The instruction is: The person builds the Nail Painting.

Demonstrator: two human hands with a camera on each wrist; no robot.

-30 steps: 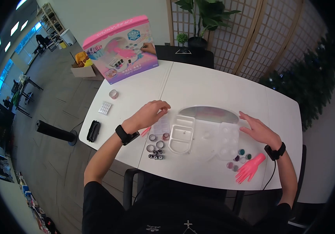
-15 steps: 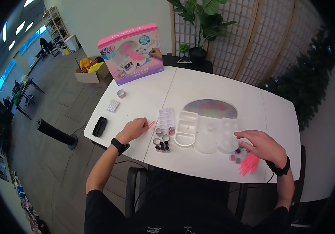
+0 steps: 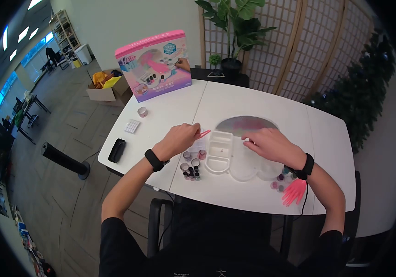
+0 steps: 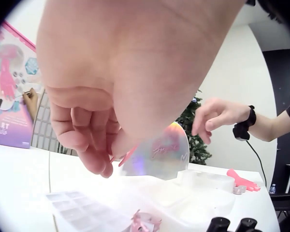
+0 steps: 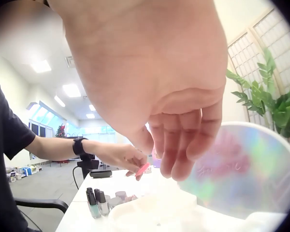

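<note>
My left hand (image 3: 181, 139) pinches a small pink tool (image 3: 204, 134) above the clear compartment tray (image 4: 82, 210). In the right wrist view the tool's pink end (image 5: 143, 168) sticks out from the fingers. My right hand (image 3: 271, 147) hangs over the white station (image 3: 243, 170), its fingers loosely bent and holding nothing, in front of the iridescent oval panel (image 5: 241, 164). Beside the white divided tray (image 3: 218, 158) stand several small jars (image 3: 184, 167) and dark-capped bottles (image 3: 191, 174).
A pink model hand (image 3: 294, 192) lies at the right with several small pots (image 3: 274, 185). At the left are a black case (image 3: 117, 150), a gem pack (image 3: 132, 126) and a jar (image 3: 142, 111). The nail art box (image 3: 155, 67) stands at the back left.
My left hand has picked up the pink tool from the table and moved right with it. My right hand has moved left, from beside the pots to over the station.
</note>
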